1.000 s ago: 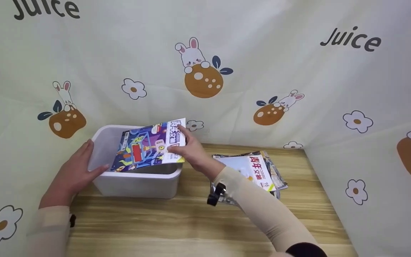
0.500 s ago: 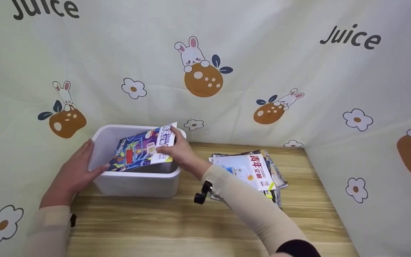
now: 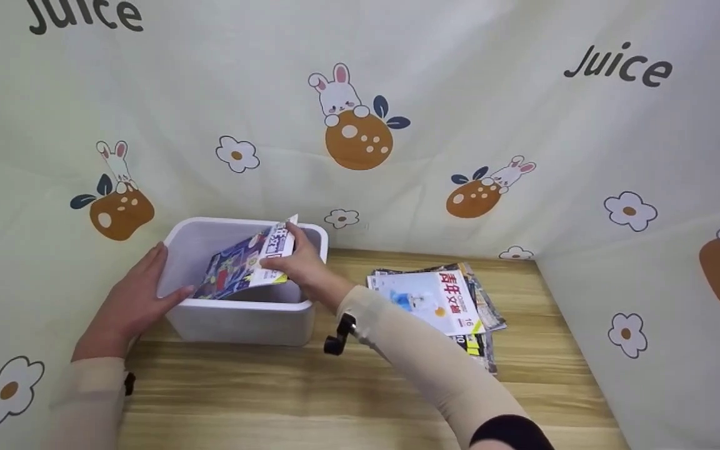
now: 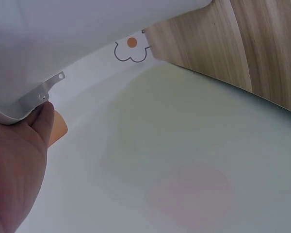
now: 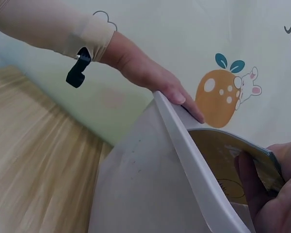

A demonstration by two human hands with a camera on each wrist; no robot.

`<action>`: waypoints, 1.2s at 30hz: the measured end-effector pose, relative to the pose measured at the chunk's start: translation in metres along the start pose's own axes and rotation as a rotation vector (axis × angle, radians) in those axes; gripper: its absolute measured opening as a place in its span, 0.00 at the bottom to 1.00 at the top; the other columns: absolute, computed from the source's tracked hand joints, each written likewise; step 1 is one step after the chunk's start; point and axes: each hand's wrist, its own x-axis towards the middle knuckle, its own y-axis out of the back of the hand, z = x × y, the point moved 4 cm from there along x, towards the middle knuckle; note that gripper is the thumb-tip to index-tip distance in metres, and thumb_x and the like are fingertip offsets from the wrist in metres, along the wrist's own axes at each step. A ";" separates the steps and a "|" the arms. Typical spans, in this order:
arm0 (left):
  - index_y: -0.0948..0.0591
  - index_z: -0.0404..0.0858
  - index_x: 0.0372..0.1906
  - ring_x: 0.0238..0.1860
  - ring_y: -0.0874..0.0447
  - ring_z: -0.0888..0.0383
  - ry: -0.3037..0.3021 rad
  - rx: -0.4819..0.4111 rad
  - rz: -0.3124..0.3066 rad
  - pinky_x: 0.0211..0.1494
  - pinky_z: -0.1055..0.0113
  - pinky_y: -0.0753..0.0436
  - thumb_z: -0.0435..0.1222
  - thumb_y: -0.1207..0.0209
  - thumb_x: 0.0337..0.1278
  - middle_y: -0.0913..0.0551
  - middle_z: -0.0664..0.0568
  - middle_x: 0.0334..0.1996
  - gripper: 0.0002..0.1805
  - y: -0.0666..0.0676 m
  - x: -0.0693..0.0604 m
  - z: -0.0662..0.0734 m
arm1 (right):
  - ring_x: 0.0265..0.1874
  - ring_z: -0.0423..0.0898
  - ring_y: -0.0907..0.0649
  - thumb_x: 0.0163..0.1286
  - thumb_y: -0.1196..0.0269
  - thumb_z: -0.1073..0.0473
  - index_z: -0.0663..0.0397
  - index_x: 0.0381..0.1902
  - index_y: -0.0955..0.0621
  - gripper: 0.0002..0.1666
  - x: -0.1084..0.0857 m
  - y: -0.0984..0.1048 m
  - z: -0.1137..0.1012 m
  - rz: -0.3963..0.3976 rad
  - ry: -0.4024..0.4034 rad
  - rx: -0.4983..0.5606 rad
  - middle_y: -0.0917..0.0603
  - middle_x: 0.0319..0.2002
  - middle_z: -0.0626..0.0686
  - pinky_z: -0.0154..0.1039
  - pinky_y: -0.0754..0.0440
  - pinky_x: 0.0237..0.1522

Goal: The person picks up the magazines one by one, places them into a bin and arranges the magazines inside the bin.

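Observation:
A colourful magazine [image 3: 229, 267] slants down into a white plastic bin [image 3: 241, 325], its left part below the rim and its right end above it. My right hand [image 3: 300, 262] pinches that right end between thumb and fingers; in the right wrist view the right hand [image 5: 276, 194] has fingers beneath the bent magazine [image 5: 223, 150]. At the bin's left side, my left hand [image 3: 132, 297] grips the rim, thumb over the front corner. The left wrist view shows the left hand [image 4: 19, 165] against the bin's wall [image 4: 87, 29].
Right of the bin, a loose pile of magazines [image 3: 425, 300] lies on the wooden table [image 3: 360, 400], the top one pale with red lettering. A printed cloth [image 3: 422, 187] hangs behind the table and along both sides.
My right hand has moved left and slightly down, bringing the magazine deeper into the bin. More of the pile on the right now shows. My left hand stays at the rim.

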 end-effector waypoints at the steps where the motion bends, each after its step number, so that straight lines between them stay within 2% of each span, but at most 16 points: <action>1: 0.61 0.38 0.92 0.86 0.55 0.23 0.002 0.001 0.000 0.76 0.16 0.47 0.73 0.41 0.69 0.58 0.33 0.90 0.68 -0.001 0.000 0.000 | 0.43 0.50 0.10 0.57 0.22 0.78 0.54 0.89 0.39 0.66 0.001 -0.001 0.002 -0.001 -0.007 0.004 0.14 0.52 0.57 0.41 0.06 0.46; 8: 0.59 0.38 0.92 0.86 0.54 0.24 -0.012 -0.005 0.007 0.77 0.17 0.46 0.73 0.41 0.70 0.57 0.34 0.90 0.67 -0.008 0.001 0.003 | 0.42 0.53 0.09 0.55 0.24 0.81 0.56 0.88 0.39 0.66 0.003 -0.006 0.015 -0.005 -0.019 -0.014 0.15 0.52 0.61 0.43 0.05 0.44; 14: 0.59 0.37 0.92 0.86 0.54 0.23 0.002 -0.005 -0.002 0.77 0.17 0.46 0.73 0.41 0.69 0.57 0.33 0.90 0.67 -0.013 -0.005 0.001 | 0.41 0.53 0.09 0.55 0.25 0.83 0.54 0.90 0.43 0.69 -0.001 -0.009 0.024 -0.061 -0.092 -0.005 0.15 0.52 0.62 0.45 0.04 0.42; 18: 0.59 0.38 0.92 0.86 0.54 0.24 -0.001 -0.004 0.008 0.77 0.17 0.46 0.73 0.41 0.69 0.57 0.34 0.90 0.67 -0.012 -0.006 0.000 | 0.42 0.55 0.09 0.55 0.26 0.85 0.54 0.90 0.43 0.70 -0.001 -0.012 0.025 -0.073 -0.101 0.021 0.14 0.52 0.63 0.46 0.04 0.43; 24: 0.58 0.33 0.91 0.87 0.55 0.25 -0.009 0.016 -0.009 0.80 0.19 0.46 0.72 0.42 0.71 0.57 0.32 0.90 0.66 -0.010 -0.007 0.000 | 0.42 0.54 0.08 0.55 0.26 0.85 0.54 0.90 0.45 0.70 -0.001 -0.015 0.028 -0.100 -0.128 0.037 0.14 0.54 0.65 0.46 0.04 0.44; 27: 0.57 0.32 0.91 0.87 0.55 0.25 -0.011 0.020 -0.013 0.80 0.20 0.46 0.72 0.42 0.71 0.57 0.32 0.90 0.66 -0.008 -0.003 0.001 | 0.42 0.55 0.08 0.56 0.26 0.84 0.54 0.90 0.44 0.69 0.001 -0.014 0.025 -0.089 -0.142 0.037 0.14 0.55 0.66 0.47 0.04 0.44; 32: 0.58 0.34 0.91 0.87 0.55 0.26 -0.018 0.012 0.001 0.80 0.19 0.46 0.72 0.43 0.71 0.58 0.34 0.90 0.66 -0.002 0.006 0.005 | 0.45 0.61 0.07 0.59 0.24 0.78 0.65 0.87 0.42 0.63 0.005 -0.011 0.017 -0.029 -0.120 -0.014 0.15 0.57 0.68 0.45 0.05 0.44; 36: 0.59 0.35 0.91 0.87 0.56 0.25 -0.001 0.017 -0.004 0.79 0.18 0.46 0.72 0.42 0.71 0.58 0.34 0.90 0.66 -0.002 -0.002 0.000 | 0.50 0.67 0.08 0.60 0.23 0.75 0.71 0.83 0.39 0.57 0.001 -0.017 0.021 -0.020 -0.145 -0.037 0.15 0.51 0.64 0.46 0.05 0.46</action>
